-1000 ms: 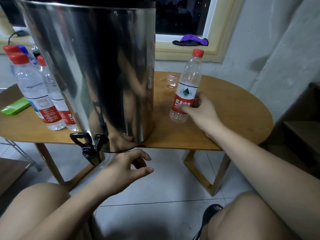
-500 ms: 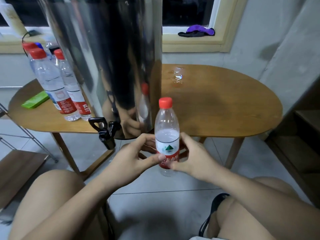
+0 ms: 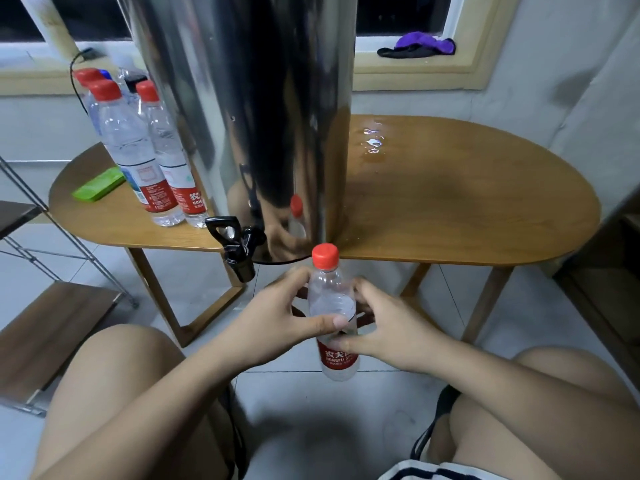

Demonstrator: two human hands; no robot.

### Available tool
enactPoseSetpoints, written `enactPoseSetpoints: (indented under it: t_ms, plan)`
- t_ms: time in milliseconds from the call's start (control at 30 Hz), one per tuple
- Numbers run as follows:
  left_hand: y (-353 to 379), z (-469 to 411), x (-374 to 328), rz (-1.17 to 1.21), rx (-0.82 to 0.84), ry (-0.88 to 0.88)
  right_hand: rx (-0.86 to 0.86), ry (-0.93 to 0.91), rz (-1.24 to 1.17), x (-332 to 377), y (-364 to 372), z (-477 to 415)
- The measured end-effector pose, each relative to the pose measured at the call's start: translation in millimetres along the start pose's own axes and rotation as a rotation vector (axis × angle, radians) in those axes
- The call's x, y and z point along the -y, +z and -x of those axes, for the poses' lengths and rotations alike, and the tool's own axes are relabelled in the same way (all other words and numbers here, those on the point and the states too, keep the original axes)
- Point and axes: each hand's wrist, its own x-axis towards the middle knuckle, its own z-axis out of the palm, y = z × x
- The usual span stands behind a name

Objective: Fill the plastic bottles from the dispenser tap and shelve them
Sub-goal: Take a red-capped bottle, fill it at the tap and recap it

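The capped plastic bottle [image 3: 332,306] is gripped by left hand [image 3: 277,308] and right hand [image 3: 386,325]. Its red cap [image 3: 325,255] must be unscrewed before filling.

Your dispenser [image 3: 249,116] stands on the table [image 3: 450,209], its tap [image 3: 235,249] overhanging the near edge. Left of it stand the capped bottles [image 3: 138,157]. You hold the lone bottle [image 3: 334,306] before the table, right of the tap.
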Motion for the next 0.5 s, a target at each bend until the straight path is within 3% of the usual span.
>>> enactPoseSetpoints:
  t_ms: [233,500]
  plan:
    - [-13,7,8,0.046,-0.114,0.029,0.115,0.004,0.247,-15,-2,-5]
    - [-18,14,23,-0.18,-0.179,0.01,0.112,-0.025,0.381,-26,-6,-7]
